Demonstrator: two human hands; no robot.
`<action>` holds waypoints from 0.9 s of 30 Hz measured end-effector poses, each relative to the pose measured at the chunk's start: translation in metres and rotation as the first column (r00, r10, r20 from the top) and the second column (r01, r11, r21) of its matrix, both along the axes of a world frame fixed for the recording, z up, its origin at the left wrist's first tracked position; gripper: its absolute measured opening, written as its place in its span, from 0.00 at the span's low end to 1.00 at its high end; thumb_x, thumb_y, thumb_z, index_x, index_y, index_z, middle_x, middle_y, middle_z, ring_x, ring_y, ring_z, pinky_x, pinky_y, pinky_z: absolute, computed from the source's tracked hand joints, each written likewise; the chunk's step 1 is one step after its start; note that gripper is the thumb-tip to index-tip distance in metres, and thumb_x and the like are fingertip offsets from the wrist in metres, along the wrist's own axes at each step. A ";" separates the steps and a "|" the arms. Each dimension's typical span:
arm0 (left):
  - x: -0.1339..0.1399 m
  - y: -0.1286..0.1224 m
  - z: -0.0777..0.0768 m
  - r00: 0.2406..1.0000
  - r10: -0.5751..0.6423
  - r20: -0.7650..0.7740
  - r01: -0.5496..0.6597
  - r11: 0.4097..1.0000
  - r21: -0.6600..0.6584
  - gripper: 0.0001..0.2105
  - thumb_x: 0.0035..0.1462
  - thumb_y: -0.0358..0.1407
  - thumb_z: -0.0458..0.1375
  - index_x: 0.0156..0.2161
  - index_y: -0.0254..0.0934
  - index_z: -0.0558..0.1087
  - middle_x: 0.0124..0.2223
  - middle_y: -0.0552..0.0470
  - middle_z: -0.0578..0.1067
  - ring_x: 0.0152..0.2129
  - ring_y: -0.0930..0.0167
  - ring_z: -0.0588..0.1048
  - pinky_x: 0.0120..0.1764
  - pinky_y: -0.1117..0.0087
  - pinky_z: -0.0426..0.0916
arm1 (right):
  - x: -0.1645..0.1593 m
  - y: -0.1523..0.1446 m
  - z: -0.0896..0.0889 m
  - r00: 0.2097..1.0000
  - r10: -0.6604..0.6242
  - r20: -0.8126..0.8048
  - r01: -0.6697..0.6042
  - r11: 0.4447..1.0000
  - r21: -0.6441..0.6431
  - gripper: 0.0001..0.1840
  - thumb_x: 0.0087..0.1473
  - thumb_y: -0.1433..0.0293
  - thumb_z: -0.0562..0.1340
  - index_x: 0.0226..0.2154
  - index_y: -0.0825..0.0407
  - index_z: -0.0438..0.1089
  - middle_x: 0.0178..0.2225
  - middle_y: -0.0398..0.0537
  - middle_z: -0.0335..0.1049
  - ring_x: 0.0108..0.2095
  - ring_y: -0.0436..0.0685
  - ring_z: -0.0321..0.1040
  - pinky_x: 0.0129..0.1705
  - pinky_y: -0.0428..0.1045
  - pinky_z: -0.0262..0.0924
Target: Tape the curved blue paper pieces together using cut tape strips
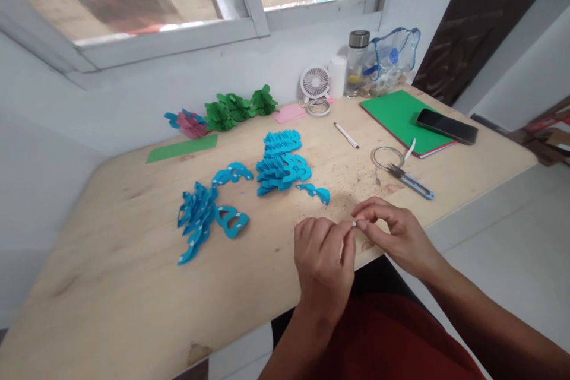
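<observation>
Near the table's front edge, my left hand (324, 252) and my right hand (396, 233) meet fingertip to fingertip. Between them shows a tiny white piece of tape (355, 224), pinched from both sides. Just beyond lies a small blue paper cutout (315, 192) with white patches on it. Stacks of folded blue paper cutouts (282, 172) stand behind it. Farther left, a fanned blue paper cluster (196, 214) carries more white patches, beside a loose blue cutout (232, 221) and a curved blue strip (232, 173).
Right of my hands are blue thread snips (412, 183) and a thin tape roll (386, 158). A phone (446, 126) rests on a green paper stack (387, 108). Along the wall stand green paper shapes (238, 107), a small fan (315, 82) and a bottle (356, 65). A pen (346, 135) lies mid-table.
</observation>
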State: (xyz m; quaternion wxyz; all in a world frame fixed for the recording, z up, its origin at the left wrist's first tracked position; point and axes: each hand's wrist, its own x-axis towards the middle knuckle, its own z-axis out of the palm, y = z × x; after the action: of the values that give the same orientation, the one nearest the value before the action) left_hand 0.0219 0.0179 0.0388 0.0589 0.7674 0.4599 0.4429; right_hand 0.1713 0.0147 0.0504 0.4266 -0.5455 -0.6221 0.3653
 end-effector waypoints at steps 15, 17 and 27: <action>0.000 0.000 0.000 0.999 -0.026 0.032 0.027 0.999 -0.035 0.06 0.56 0.27 0.56 0.32 0.35 0.76 0.25 0.51 0.71 0.25 0.69 0.68 0.34 0.65 0.62 | 0.001 0.000 0.001 1.000 -0.003 -0.015 0.003 1.000 -0.015 0.06 0.53 0.69 0.60 0.26 0.50 0.71 0.35 0.48 0.71 0.37 0.55 0.69 0.42 0.53 0.64; 0.000 0.000 0.000 0.999 -0.028 0.033 0.030 0.999 -0.038 0.06 0.56 0.27 0.56 0.32 0.35 0.76 0.25 0.51 0.71 0.25 0.69 0.68 0.34 0.65 0.62 | 0.001 0.000 0.002 1.000 0.000 -0.016 -0.001 1.000 -0.019 0.06 0.53 0.69 0.60 0.26 0.50 0.71 0.34 0.48 0.71 0.37 0.55 0.69 0.43 0.53 0.64; 0.000 0.000 -0.001 0.999 -0.020 0.033 0.021 0.999 -0.024 0.07 0.56 0.27 0.55 0.32 0.36 0.76 0.25 0.52 0.70 0.25 0.70 0.68 0.34 0.65 0.62 | -0.002 -0.001 0.002 0.999 -0.028 -0.038 0.027 1.000 -0.013 0.07 0.54 0.67 0.61 0.26 0.50 0.72 0.34 0.49 0.72 0.37 0.56 0.69 0.42 0.54 0.64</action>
State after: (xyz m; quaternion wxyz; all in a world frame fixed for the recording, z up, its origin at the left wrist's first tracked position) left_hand 0.0219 0.0184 0.0378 0.0804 0.7638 0.4564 0.4493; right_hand 0.1697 0.0137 0.0520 0.4401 -0.5496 -0.6039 0.3736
